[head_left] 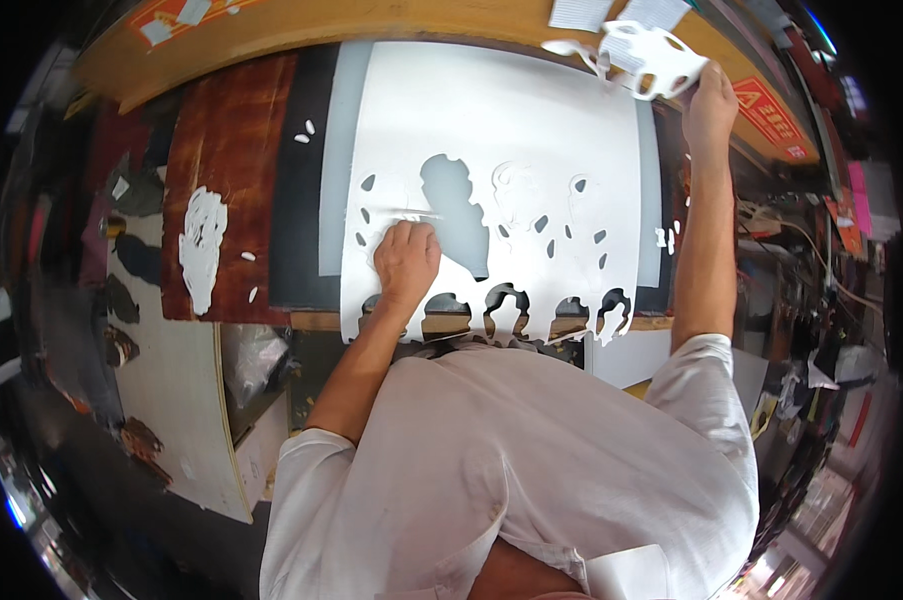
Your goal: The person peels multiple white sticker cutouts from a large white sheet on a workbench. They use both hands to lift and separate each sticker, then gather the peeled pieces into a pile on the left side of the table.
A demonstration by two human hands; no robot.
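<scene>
A large white sheet (501, 105) lies before me, with cut outlines, small holes and a long gap showing the grey-blue layer (451, 215) beneath. My left hand (407, 262) rests on its left part, fingers curled together. A blurred white edge shows at those fingertips; what they hold, if anything, is hidden. Up at the far right, my right hand (711, 105) is closed on a white cut-out piece (656, 60) with several oval openings. That piece hangs clear of the sheet, near the yellow beam. Ragged cut-outs run along the sheet's near edge, which overhangs the table.
A stack of white cut pieces (203, 250) sits on the reddish-brown board (236, 130) at left. Small white scraps (304, 133) lie on the black mat (296, 240). The yellow beam (371, 22) crosses the far side. A pale panel (176, 400) stands at the lower left.
</scene>
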